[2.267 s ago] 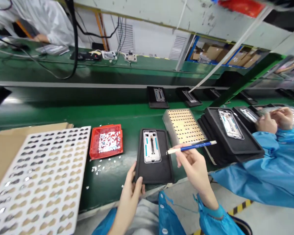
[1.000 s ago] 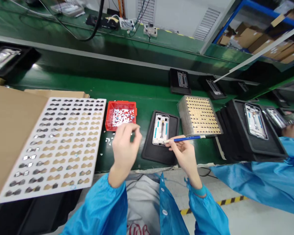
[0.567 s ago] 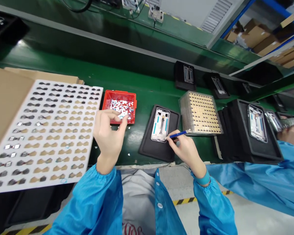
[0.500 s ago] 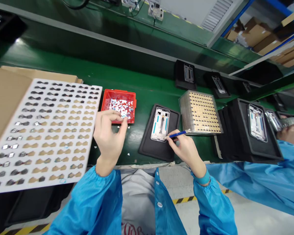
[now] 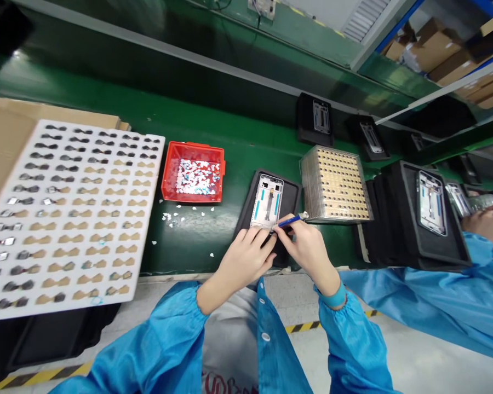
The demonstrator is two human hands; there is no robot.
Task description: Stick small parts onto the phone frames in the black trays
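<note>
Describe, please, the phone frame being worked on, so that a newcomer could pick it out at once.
Start at the green bench and find the red bin of small scraps. Just right of it lies a black tray holding a white phone frame. Unlike the other trayed frames further off, this one has the left hand on its near end and a blue pen-like tool in the right hand at its bottom edge.
</note>
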